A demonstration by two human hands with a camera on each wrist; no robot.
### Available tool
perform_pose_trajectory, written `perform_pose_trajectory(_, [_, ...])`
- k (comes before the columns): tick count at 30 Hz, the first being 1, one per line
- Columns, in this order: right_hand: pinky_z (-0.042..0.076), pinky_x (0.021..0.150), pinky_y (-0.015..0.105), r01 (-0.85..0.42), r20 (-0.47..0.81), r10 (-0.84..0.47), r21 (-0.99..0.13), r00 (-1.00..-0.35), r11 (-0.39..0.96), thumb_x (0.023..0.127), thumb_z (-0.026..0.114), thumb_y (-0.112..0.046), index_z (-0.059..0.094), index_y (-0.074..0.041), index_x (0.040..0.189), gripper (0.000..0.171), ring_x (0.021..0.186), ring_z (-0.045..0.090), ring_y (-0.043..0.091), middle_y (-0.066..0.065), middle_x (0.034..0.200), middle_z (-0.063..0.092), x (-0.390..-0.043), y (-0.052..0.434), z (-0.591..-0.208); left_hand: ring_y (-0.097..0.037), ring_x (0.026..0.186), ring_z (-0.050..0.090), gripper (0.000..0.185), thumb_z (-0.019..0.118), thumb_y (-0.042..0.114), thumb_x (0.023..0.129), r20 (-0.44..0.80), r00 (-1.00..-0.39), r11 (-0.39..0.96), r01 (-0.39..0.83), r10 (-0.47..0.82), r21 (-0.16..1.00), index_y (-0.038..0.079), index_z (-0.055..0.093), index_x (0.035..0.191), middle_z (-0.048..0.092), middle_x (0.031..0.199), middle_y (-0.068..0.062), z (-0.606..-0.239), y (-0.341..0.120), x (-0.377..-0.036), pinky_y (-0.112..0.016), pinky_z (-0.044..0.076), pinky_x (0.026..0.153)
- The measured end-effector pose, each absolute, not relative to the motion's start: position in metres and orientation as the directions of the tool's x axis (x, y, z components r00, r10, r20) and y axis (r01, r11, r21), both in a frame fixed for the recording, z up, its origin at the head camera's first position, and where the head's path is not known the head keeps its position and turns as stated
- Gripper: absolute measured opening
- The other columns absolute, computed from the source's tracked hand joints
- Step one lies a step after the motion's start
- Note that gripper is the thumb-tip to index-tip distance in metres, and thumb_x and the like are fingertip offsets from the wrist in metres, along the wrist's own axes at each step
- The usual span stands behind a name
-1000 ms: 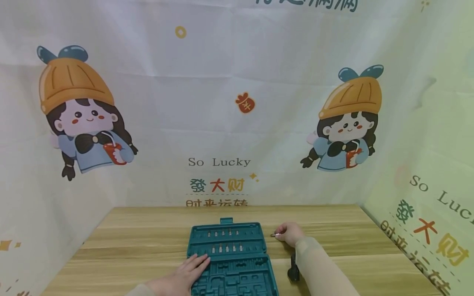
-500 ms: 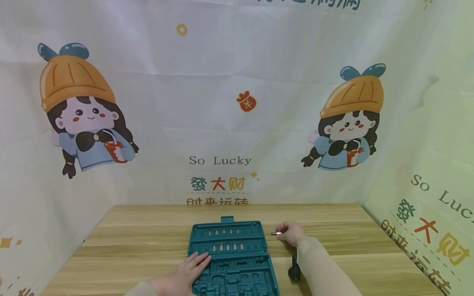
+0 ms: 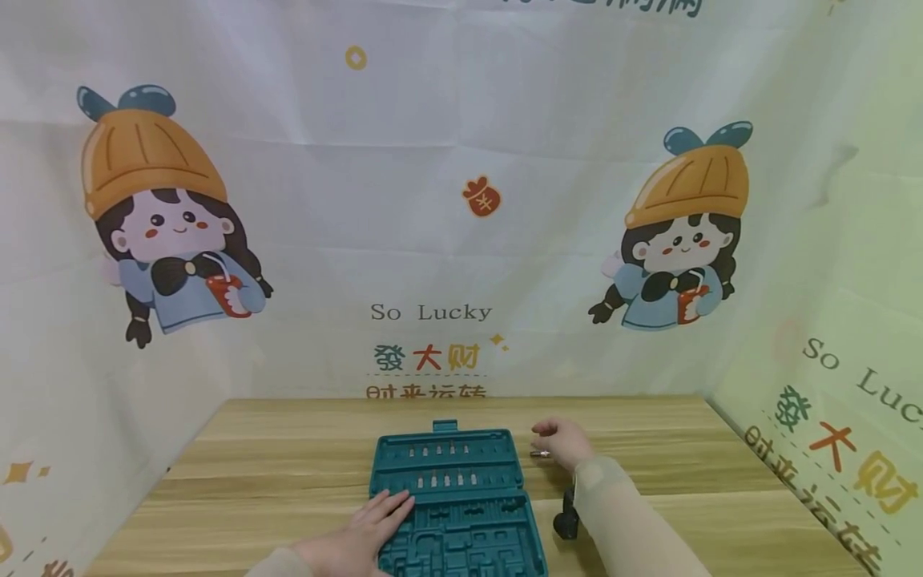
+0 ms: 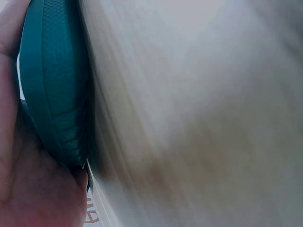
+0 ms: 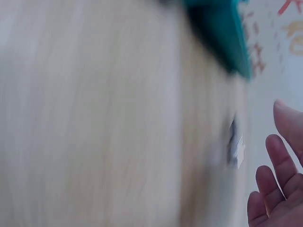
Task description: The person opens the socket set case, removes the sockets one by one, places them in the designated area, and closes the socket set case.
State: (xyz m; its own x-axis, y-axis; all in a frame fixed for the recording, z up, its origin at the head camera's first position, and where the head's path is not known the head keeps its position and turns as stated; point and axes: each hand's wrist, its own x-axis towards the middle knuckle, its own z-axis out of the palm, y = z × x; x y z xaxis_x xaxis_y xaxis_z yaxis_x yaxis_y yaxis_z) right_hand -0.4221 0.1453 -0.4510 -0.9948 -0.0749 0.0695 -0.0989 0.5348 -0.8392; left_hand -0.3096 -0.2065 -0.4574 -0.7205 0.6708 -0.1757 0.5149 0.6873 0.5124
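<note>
Two hands are at work on the wooden table (image 3: 288, 473). Nearest, the left hand (image 3: 375, 521) lies flat with straight fingers on the open teal tool case (image 3: 454, 513), likely to stop it sliding. Farther back, the right hand (image 3: 562, 441) is loose above a small metal bit (image 3: 539, 454), not holding it.

Wooden table (image 3: 288, 465): open teal case (image 3: 450, 501), small metal bit (image 3: 537, 454), black tool (image 3: 566, 521).
</note>
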Motion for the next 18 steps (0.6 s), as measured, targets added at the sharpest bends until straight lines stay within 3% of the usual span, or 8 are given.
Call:
perform_pose_trajectory(7, [0.048, 0.087, 0.047, -0.146, 0.096, -0.129, -0.87, -0.987, 0.471, 0.09, 0.067, -0.011, 0.066, 0.005, 0.11, 0.025, 0.101, 0.06, 0.031, 0.015, 0.108, 0.066, -0.417, 0.102, -0.436, -0.046, 0.142, 0.01, 0.091, 0.062, 0.05, 0.09, -0.181, -0.725, 0.693, 0.507, 0.665, 0.513, 0.004, 0.017, 0.154, 0.016, 0.157, -0.019, -0.455, -0.206, -0.31, -0.065, 0.026, 0.103])
perform_pose_trajectory(15, [0.046, 0.089, 0.052, -0.068, 0.01, -0.137, -0.903, -0.991, 0.425, 0.09, 0.069, -0.014, 0.069, 0.001, 0.108, 0.024, 0.103, 0.058, 0.032, 0.014, 0.108, 0.064, -0.419, 0.061, -0.444, -0.049, 0.14, 0.013, 0.089, 0.061, 0.049, 0.091, -0.159, -0.714, 0.684, 0.544, 0.682, 0.486, 0.001, 0.019, 0.153, 0.019, 0.156, -0.021, -0.456, -0.206, -0.31, -0.064, 0.027, 0.103])
perform_pose_trajectory(18, [0.035, 0.1, 0.057, -0.034, -0.017, -0.11, -0.894, -0.994, 0.447, 0.088, 0.071, -0.018, 0.071, -0.002, 0.104, 0.022, 0.107, 0.056, 0.034, 0.012, 0.108, 0.065, -0.414, 0.052, -0.447, -0.048, 0.14, 0.013, 0.09, 0.062, 0.05, 0.09, -0.161, -0.725, 0.693, 0.531, 0.67, 0.487, 0.002, 0.02, 0.153, 0.019, 0.157, -0.019, -0.457, -0.206, -0.31, -0.065, 0.028, 0.102])
